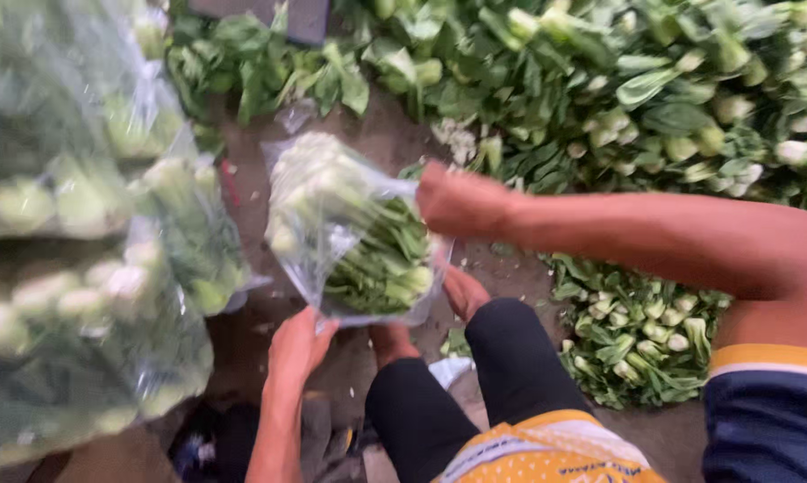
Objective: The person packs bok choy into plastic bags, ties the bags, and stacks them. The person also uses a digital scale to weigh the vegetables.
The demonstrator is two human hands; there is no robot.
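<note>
our left hand pinches the bag corner to steady it; our right hand clamps its mouth over the greens.

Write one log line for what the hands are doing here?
left hand: grips bag corner | right hand: at bag mouth | clear bag: holds leafy greens

Clear plastic bag of bok choy held at frame centre. Left hand grips its lower edge at 7 o'clock; right hand closes on its top at 3 o'clock. Filled bags stacked at 9 o'clock. Loose bok choy pile from 12 to 3 o'clock.
</note>
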